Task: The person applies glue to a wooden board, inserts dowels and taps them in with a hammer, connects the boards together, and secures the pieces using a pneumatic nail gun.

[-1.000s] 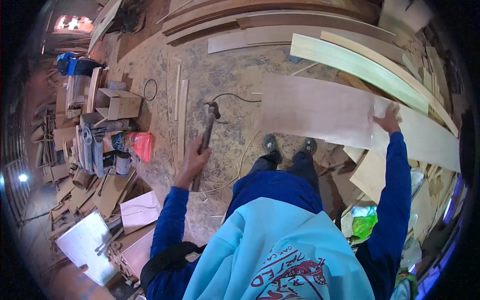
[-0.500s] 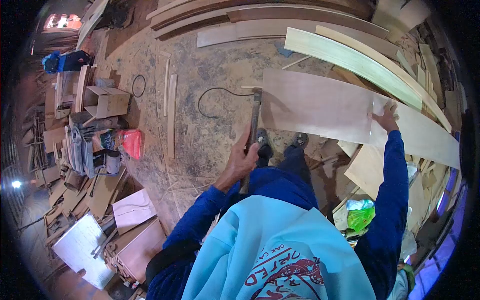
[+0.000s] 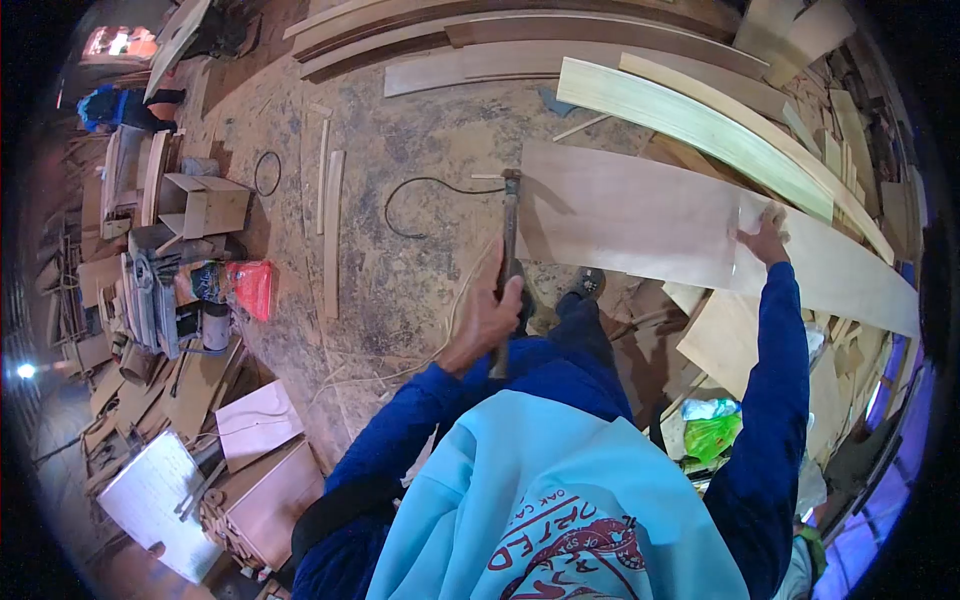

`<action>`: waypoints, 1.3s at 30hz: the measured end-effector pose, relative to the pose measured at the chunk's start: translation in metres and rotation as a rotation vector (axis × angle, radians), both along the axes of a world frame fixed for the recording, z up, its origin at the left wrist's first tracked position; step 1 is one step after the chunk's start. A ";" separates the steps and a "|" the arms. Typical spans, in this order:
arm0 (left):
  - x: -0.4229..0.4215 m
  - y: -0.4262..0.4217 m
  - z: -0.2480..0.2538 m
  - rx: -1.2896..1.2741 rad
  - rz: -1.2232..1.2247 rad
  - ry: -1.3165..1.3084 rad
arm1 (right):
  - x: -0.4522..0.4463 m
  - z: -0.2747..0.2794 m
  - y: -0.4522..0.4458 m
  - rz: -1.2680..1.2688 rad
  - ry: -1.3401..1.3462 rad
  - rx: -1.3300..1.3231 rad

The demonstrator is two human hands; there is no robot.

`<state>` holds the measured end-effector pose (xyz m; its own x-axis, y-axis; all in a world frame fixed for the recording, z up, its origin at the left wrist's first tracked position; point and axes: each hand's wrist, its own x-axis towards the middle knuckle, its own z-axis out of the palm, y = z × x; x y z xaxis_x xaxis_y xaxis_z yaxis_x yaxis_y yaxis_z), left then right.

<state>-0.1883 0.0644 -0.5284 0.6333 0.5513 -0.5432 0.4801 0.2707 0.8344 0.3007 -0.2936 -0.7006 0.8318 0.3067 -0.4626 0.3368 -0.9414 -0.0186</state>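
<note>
My left hand (image 3: pixel 484 318) is closed around a long dark bar (image 3: pixel 511 225) with a small head at its far end. The bar stands beside the left end of a long, thin wooden board (image 3: pixel 630 210); I cannot tell if they touch. Farther right, my right hand (image 3: pixel 765 238) lies on the board, thumb and fingers spread, near a crosswise line where its tone turns paler. Part of the bar's near end shows past my left palm, in front of my dark trousers.
Pale planks (image 3: pixel 700 130) lie beyond the board. A black cable loop (image 3: pixel 400 225) and narrow strips (image 3: pixel 333 235) are on the dusty floor. At left are a cardboard box (image 3: pixel 210 208), a red bag (image 3: pixel 250 288) and wood scraps. Another person (image 3: pixel 125 108) bends at upper left.
The view has shifted slightly, so most things sit a little farther left. My left hand still holds the bar, and one shoe is now mostly hidden behind it. My right hand stays on the board.
</note>
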 end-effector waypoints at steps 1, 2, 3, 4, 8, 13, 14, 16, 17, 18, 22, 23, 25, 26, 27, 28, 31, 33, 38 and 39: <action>0.003 -0.005 0.003 -0.023 0.015 -0.005 | 0.001 0.000 -0.003 0.003 -0.002 0.004; 0.001 0.006 0.001 -0.012 0.025 -0.012 | 0.005 0.003 -0.004 -0.007 0.015 -0.014; -0.006 0.024 -0.002 0.009 -0.030 -0.034 | 0.007 0.001 -0.001 -0.018 0.035 -0.028; -0.011 0.037 -0.001 0.029 -0.088 -0.050 | 0.003 0.002 0.004 -0.011 0.038 -0.013; 0.017 0.018 -0.009 0.058 0.179 -0.102 | 0.000 0.019 0.013 -0.017 0.030 -0.059; 0.011 0.031 0.001 0.021 -0.019 -0.101 | 0.011 0.000 -0.005 0.016 0.025 -0.062; 0.003 0.024 0.009 0.019 -0.024 -0.096 | 0.013 -0.004 -0.007 0.011 0.031 -0.064; -0.016 0.007 0.026 0.029 0.114 -0.006 | 0.003 0.001 0.001 -0.067 -0.012 -0.026; -0.025 -0.001 0.026 0.023 0.104 0.004 | 0.001 0.004 0.005 -0.051 -0.013 -0.067; -0.035 -0.008 0.025 0.013 0.101 0.063 | 0.000 0.007 0.005 -0.055 -0.002 -0.074; -0.039 -0.020 0.036 -0.211 -0.011 0.166 | -0.008 0.025 0.015 -0.059 0.007 -0.070; -0.041 -0.022 0.037 -0.211 -0.003 0.165 | -0.008 0.031 0.019 -0.057 0.034 -0.071; -0.044 -0.020 0.040 -0.109 0.084 0.119 | -0.007 0.027 0.017 -0.070 0.062 -0.066; -0.043 -0.021 0.041 -0.062 0.120 0.095 | -0.006 0.024 0.016 -0.060 0.049 -0.056; -0.040 -0.027 0.042 -0.083 0.176 0.104 | -0.005 0.020 0.011 -0.053 0.035 -0.047; -0.036 -0.029 0.047 -0.086 0.166 0.105 | -0.010 0.026 0.014 -0.063 0.036 -0.050; -0.029 -0.022 0.054 -0.095 -0.077 0.155 | 0.002 0.008 0.007 -0.007 0.036 -0.149; -0.042 -0.004 0.041 -0.183 -0.044 0.128 | 0.002 0.008 0.011 0.012 0.031 -0.168; -0.041 0.026 0.054 0.166 -0.124 0.131 | -0.005 0.010 0.013 -0.025 -0.110 0.145; -0.035 0.037 0.063 0.265 -0.169 0.176 | -0.004 0.013 0.016 -0.060 -0.225 0.401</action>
